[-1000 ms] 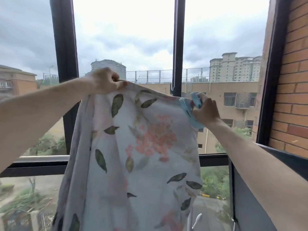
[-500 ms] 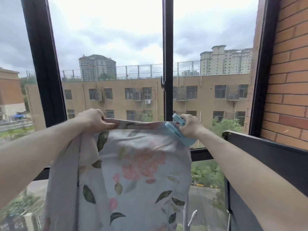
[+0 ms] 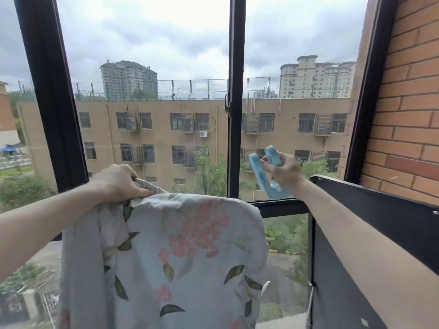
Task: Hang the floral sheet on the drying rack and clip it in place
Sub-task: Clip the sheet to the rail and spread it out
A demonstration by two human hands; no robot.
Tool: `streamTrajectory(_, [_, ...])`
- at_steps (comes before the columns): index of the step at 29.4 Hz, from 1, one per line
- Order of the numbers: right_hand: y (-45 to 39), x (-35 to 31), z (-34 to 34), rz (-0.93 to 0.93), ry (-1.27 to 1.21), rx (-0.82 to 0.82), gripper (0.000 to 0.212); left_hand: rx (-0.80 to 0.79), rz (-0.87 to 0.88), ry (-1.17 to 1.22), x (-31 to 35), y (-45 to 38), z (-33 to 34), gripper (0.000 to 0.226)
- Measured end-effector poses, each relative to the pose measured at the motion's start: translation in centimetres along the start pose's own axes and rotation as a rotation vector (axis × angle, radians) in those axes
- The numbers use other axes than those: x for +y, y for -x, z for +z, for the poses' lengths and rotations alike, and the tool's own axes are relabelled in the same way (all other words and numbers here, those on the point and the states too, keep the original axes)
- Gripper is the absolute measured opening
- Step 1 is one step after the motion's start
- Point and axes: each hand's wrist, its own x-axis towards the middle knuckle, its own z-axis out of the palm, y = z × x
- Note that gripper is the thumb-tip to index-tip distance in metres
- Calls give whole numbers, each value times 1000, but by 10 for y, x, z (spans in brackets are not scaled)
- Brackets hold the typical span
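The left hand (image 3: 117, 182) reaches in from eight o'clock, knuckles up, its fingers (image 3: 140, 191) clenched on the top edge of the floral sheet (image 3: 180, 252). The sheet hangs at six o'clock, its long axis running straight down, its top fold lying level. The right hand (image 3: 285, 173) extends from four o'clock, raised at two o'clock of the sheet and clear of it, gripping a blue clip (image 3: 267, 173) that stands nearly upright. No writing is readable.

Left hand (image 3: 118, 182) grips floral sheet (image 3: 180, 252); right hand (image 3: 283, 172) holds clip (image 3: 261, 173) (blue).
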Motion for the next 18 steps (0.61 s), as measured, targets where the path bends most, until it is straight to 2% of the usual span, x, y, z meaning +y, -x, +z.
streamTrajectory(2, [11,-15,-12,-49,-38,-10,15,-12,-9,-17,0,1,3,46])
streamTrajectory(5, [31,-39,-8,-100,137,-331,29,-100,-40,-39,1,1,7,45])
streamTrajectory(8, [41,-46,17,-106,337,-567,27,-237,-51,-41,1,-2,10,36])
streamTrajectory(11, [46,-45,35,-102,411,-608,27,-301,-58,-69,-5,-6,15,30])
streamTrajectory(15, [46,-53,41,-71,518,-659,32,-427,-80,14,-14,-7,16,35])
streamTrajectory(18, [44,-62,41,-50,603,-700,25,-476,-74,95,-16,-6,17,42])
